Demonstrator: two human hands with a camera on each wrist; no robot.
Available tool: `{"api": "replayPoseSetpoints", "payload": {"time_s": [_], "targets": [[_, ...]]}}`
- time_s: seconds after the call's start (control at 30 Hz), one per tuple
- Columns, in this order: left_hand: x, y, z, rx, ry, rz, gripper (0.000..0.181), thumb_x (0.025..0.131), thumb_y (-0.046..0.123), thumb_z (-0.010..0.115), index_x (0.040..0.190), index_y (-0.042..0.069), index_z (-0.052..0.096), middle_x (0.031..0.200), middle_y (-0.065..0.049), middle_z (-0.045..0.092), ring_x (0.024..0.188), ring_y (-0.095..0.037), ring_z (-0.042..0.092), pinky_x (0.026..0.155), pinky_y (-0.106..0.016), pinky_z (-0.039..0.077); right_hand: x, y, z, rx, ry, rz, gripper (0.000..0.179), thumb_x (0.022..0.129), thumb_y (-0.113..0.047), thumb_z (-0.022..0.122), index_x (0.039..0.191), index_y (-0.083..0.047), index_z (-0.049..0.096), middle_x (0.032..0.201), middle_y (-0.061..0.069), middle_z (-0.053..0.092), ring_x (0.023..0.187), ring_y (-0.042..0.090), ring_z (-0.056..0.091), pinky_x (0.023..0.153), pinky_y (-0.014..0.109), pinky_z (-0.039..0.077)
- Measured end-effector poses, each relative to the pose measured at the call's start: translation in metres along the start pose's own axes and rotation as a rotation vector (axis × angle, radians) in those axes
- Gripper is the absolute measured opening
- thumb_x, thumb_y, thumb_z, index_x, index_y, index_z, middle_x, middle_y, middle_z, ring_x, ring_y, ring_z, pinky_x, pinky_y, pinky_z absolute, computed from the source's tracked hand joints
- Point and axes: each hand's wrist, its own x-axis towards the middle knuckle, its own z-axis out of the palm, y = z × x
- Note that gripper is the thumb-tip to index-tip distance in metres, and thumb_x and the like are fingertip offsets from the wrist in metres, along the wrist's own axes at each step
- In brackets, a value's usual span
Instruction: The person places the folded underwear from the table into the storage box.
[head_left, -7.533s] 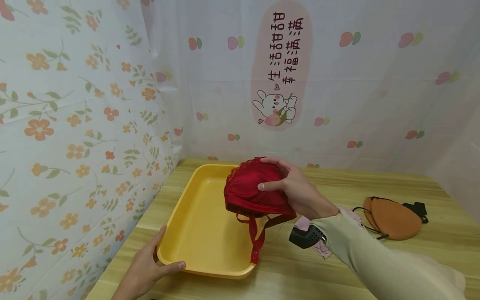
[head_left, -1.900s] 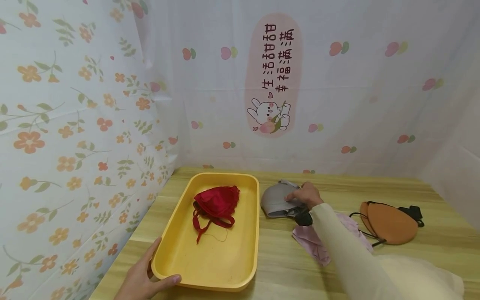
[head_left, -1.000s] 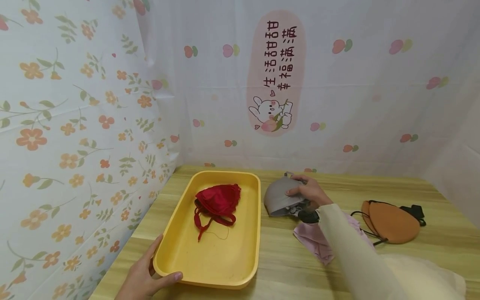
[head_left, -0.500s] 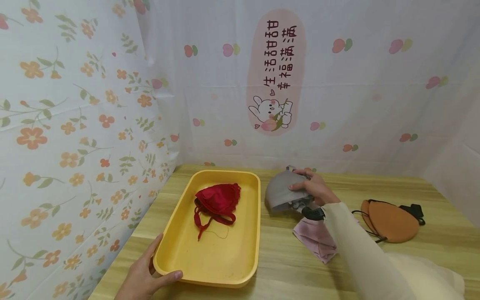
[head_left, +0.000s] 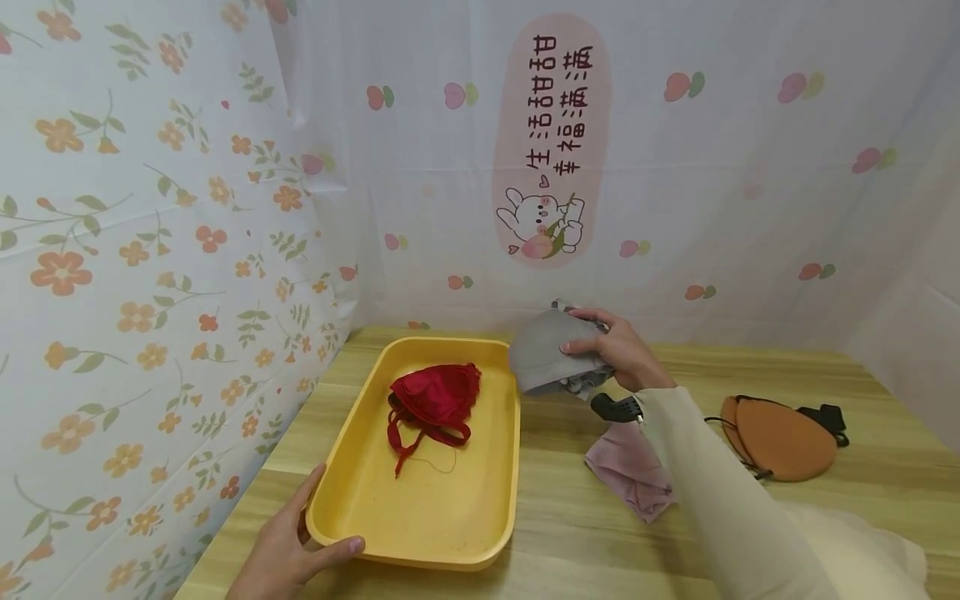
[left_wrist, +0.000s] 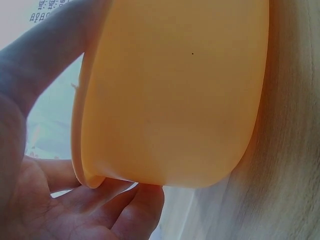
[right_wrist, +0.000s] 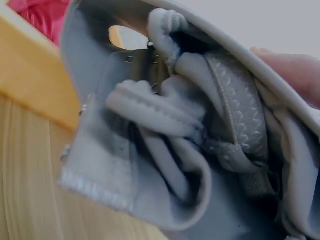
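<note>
My right hand grips a folded grey bra by its cup, holding it above the table at the tray's right rim. The right wrist view shows its bunched straps and hook band hanging inside the cup. With thumb and fingers, my left hand holds the near left corner of a yellow plastic tray. In the left wrist view the fingers bend against the tray's outer wall. A folded red bra with lace trim and thin straps lies in the tray's far half.
A crumpled pink cloth lies on the wooden table under the right forearm. Further right is an orange-brown rounded cup-shaped item with black cords and a black clip-like piece. Patterned curtains close off the back and sides.
The red bra has gone from my right hand into the tray. My right hand has then picked the grey bra off the table and moved it up and left. My left hand stays at the corner.
</note>
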Motion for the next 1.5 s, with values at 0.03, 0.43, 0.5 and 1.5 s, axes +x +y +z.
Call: {"api": "replayPoseSetpoints", "payload": {"time_s": [0.03, 0.43, 0.5, 1.5], "targets": [[0.000, 0.000, 0.000, 0.010, 0.000, -0.002, 0.110, 0.083, 0.029, 0.083, 0.161, 0.001, 0.011, 0.154, -0.032, 0.040, 0.123, -0.028, 0.061, 0.095, -0.033, 0.058, -0.001, -0.003, 0.003, 0.006, -0.009, -0.007, 0.074, 0.086, -0.014, 0.078, 0.152, -0.019, 0.045, 0.158, 0.017, 0.035, 0.112, 0.029, 0.056, 0.078, 0.029, 0.059], [0.000, 0.002, 0.000, -0.011, -0.011, -0.014, 0.110, 0.084, 0.029, 0.082, 0.161, 0.000, 0.009, 0.154, -0.034, 0.038, 0.124, -0.030, 0.061, 0.094, -0.033, 0.059, -0.007, -0.018, 0.052, 0.060, -0.140, -0.065, 0.068, 0.081, -0.008, 0.081, 0.143, -0.020, 0.054, 0.154, 0.013, 0.039, 0.122, 0.034, 0.051, 0.081, 0.031, 0.058], [0.000, 0.001, 0.001, -0.014, -0.012, -0.016, 0.110, 0.084, 0.029, 0.082, 0.161, 0.000, 0.009, 0.154, -0.034, 0.038, 0.125, -0.030, 0.061, 0.095, -0.033, 0.058, -0.008, -0.020, 0.062, 0.052, -0.169, -0.057, 0.067, 0.080, -0.009, 0.082, 0.141, -0.021, 0.056, 0.151, 0.013, 0.041, 0.119, 0.034, 0.052, 0.081, 0.033, 0.058], [-0.002, -0.001, 0.001, -0.030, 0.018, 0.033, 0.108, 0.083, 0.022, 0.083, 0.161, 0.002, 0.011, 0.147, -0.029, 0.048, 0.106, -0.013, 0.067, 0.081, -0.015, 0.055, -0.060, -0.014, 0.172, -0.063, -0.330, 0.010, 0.053, 0.071, -0.003, 0.086, 0.120, -0.009, 0.065, 0.118, 0.016, 0.059, 0.089, 0.025, 0.061, 0.071, 0.032, 0.060]]}}
